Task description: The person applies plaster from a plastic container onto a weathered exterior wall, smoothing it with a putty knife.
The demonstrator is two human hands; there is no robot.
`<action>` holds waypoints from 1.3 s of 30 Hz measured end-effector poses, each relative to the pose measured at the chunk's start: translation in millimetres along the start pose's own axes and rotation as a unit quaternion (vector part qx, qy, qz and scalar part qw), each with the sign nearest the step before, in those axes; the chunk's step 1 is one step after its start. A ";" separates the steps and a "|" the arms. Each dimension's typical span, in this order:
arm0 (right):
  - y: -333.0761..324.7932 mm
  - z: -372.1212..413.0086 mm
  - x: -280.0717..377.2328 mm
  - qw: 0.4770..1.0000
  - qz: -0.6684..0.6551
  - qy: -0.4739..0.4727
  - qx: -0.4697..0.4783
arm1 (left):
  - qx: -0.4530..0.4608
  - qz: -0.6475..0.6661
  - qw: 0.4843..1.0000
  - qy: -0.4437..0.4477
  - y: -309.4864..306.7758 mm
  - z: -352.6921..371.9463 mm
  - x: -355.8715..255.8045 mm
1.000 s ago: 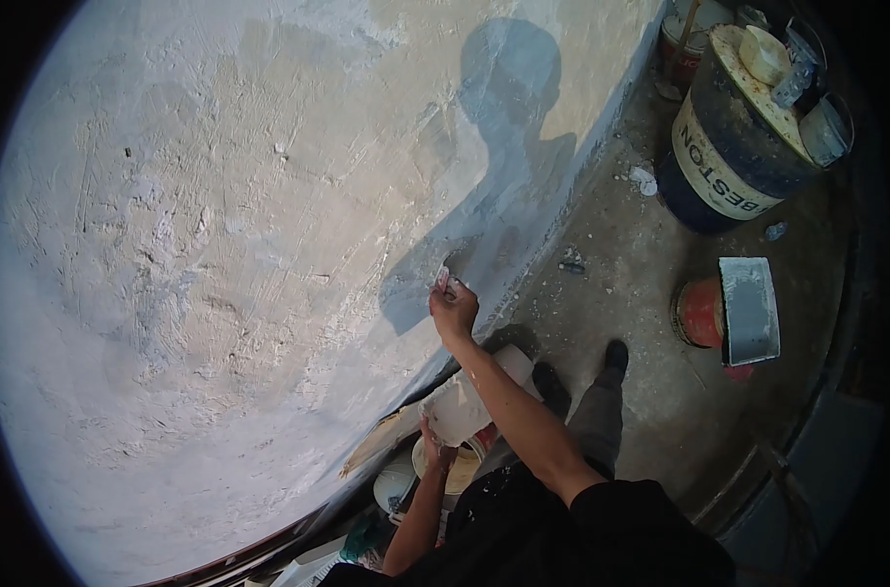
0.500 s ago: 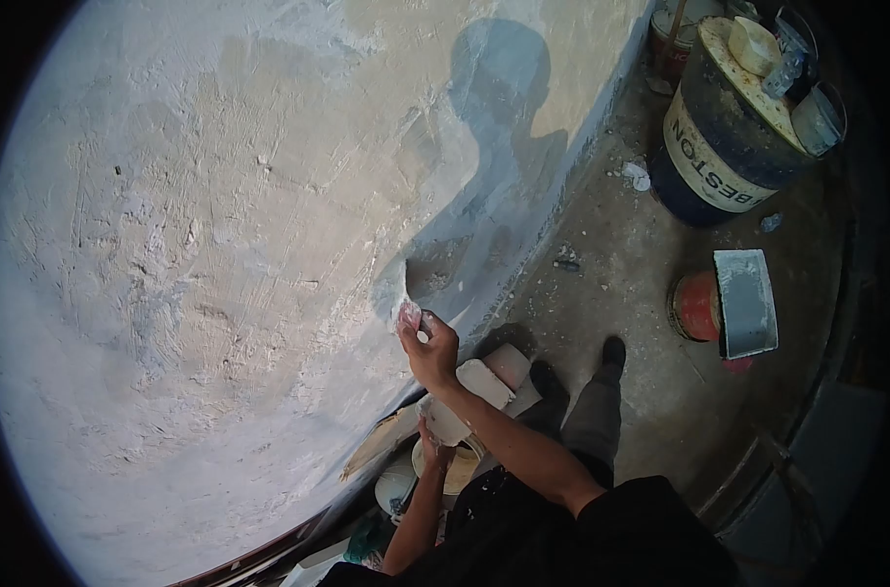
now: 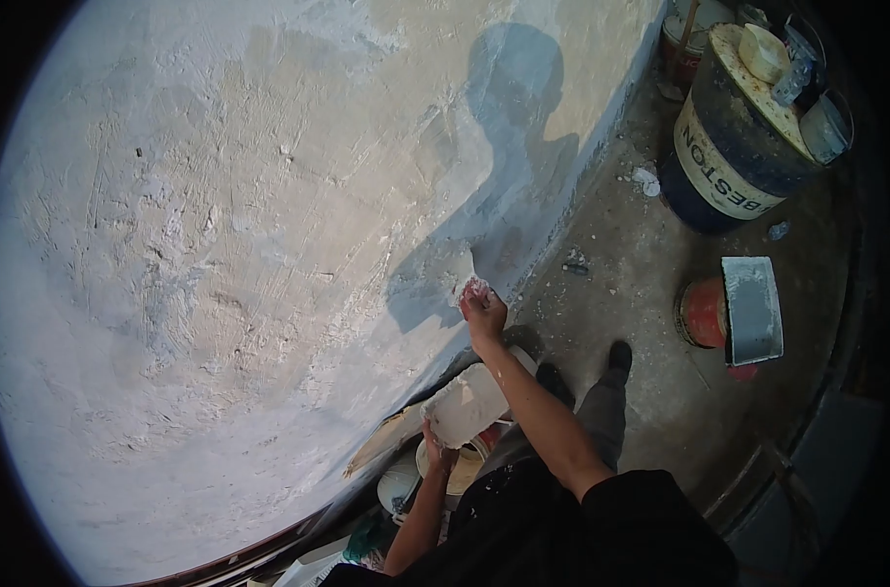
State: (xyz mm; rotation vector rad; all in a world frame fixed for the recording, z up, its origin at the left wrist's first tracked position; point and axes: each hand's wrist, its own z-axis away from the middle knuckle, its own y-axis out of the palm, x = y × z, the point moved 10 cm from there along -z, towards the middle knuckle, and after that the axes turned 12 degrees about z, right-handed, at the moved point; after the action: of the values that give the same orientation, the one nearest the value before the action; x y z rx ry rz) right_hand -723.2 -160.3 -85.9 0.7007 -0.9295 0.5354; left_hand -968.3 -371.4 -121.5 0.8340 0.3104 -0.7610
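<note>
My right hand (image 3: 487,319) is closed round the red, white-smeared handle of a putty knife (image 3: 458,268). The blade lies close over the rough, plastered wall (image 3: 269,235), within the shadow cast there. Lower down, my left hand (image 3: 437,452) grips one end of a whitish, putty-coated tray (image 3: 465,406). My right forearm crosses in front of the tray's far end. Under the left hand, a bucket (image 3: 462,474) shows in part.
A big drum (image 3: 729,166) marked BESTON, with containers on its lid, stands at the upper right. A red bucket (image 3: 702,311) sits on the floor beside a grey rectangular panel (image 3: 753,311). White debris (image 3: 646,181) lies by the wall base.
My right hand has moved right and slightly up along the wall with the putty knife. The tray in my left hand now shows more of its face.
</note>
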 end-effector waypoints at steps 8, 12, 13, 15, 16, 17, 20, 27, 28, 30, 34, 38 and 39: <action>19.3 17.8 36.1 0.997 -0.042 0.002 0.068 | -0.010 -0.014 1.000 -0.003 15.4 1.8 -4.1; 29.8 28.2 48.7 0.996 -0.059 0.002 0.070 | -0.021 -0.025 0.999 -0.021 18.5 0.9 -2.7; 34.6 32.0 52.9 0.994 -0.075 0.005 0.074 | -0.007 -0.036 0.999 -0.006 15.4 -1.5 -4.5; 44.3 37.6 62.2 0.994 -0.088 0.004 0.071 | 0.021 -0.058 0.998 0.023 6.9 -9.6 -5.7; 49.4 41.5 69.0 0.994 -0.086 -0.001 0.073 | 0.018 -0.058 0.998 0.031 0.8 -12.0 -5.3; 54.8 45.5 75.6 0.994 -0.085 -0.006 0.075 | 0.014 -0.058 0.997 0.040 -5.3 -14.4 -5.4; 73.5 58.3 100.8 0.994 -0.033 -0.050 0.088 | 0.005 -0.034 0.999 0.032 -3.1 -12.0 -6.4; 98.6 94.7 141.9 0.982 0.059 -0.122 0.129 | 0.042 -0.037 0.997 0.061 -9.5 -12.0 -5.1; 100.1 102.0 149.4 0.979 0.062 -0.125 0.146 | 0.037 -0.003 0.999 0.038 1.9 -8.6 -3.5; 93.3 120.3 174.6 0.975 0.079 -0.169 0.124 | 0.026 0.065 0.998 -0.010 22.4 -3.4 -1.8; 47.1 108.9 168.0 0.982 0.089 -0.128 0.106 | 0.067 0.015 0.997 0.028 25.3 -16.3 -2.6; -32.3 76.3 157.7 0.984 0.078 -0.073 0.146 | 0.085 0.053 0.995 -0.006 68.4 -18.6 3.8; -53.9 70.9 159.7 0.981 0.096 -0.057 0.161 | 0.081 0.070 0.994 -0.027 78.5 -15.7 8.6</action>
State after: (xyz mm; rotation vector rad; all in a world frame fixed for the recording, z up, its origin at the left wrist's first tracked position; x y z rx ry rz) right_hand -644.3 -229.8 63.8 0.9464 -1.0361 0.8368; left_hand -905.6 -329.7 -93.0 0.9758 0.1417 -0.6831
